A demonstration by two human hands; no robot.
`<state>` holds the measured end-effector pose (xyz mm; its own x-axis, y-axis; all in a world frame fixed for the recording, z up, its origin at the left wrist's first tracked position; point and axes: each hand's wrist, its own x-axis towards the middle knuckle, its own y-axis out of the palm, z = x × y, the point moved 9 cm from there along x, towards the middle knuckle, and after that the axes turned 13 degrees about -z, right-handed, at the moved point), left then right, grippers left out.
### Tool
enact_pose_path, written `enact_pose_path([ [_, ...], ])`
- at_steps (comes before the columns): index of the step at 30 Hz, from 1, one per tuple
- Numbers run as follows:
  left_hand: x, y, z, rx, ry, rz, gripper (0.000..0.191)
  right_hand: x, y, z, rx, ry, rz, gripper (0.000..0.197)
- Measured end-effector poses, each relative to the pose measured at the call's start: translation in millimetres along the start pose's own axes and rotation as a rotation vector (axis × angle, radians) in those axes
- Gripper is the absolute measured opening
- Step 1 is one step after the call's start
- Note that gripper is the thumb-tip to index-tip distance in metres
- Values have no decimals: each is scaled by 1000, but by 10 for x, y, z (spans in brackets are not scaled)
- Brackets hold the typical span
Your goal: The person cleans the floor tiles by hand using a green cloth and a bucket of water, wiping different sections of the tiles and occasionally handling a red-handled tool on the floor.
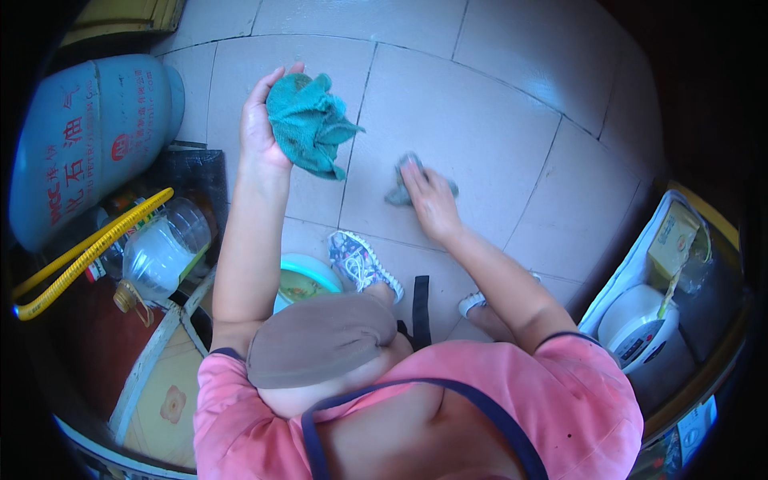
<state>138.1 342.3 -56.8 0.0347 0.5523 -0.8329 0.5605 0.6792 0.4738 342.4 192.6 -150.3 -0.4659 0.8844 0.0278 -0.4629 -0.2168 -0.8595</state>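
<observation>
My left hand (264, 120) grips a bunched green cloth (309, 123), raised over the floor on the left side. Its fingertips show behind the cloth's upper edge. Farther right and lower in the picture, my right hand (432, 198) presses a grey-green rag (405, 174) flat against the tiled floor (474, 108). The rag sticks out on both sides of the fingers. Some of the tiles have a wet-looking shine.
A blue gas cylinder (102, 138) with red writing lies at left, near a yellow hose (114, 240) and a clear plastic bottle (159, 258). A basin (312, 273) sits beside my patterned shoe (360, 258). At right, a white appliance (636, 318) rests on a shelf.
</observation>
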Motion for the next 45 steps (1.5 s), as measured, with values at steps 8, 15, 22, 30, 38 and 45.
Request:
enact_pose_path([
  [8,-270,295,248,82,22,53,29,-711,-232,-406,146,-192,-96,46],
  [15,-266,383,761,123,-105,68,28,-240,-574,-1267,53,431,30,49],
  [22,-303,412,838,150,-92,11,29,-446,-493,-1039,208,176,12,45],
  [30,-331,155,836,144,-103,-51,30,-1428,-573,-1043,148,-210,69,41],
  [38,-300,364,1067,244,-138,-33,28,-961,-1282,-2434,182,631,-274,45],
  [45,-373,548,1050,240,-108,-8,31,-1126,-1310,-1997,216,411,-202,46],
])
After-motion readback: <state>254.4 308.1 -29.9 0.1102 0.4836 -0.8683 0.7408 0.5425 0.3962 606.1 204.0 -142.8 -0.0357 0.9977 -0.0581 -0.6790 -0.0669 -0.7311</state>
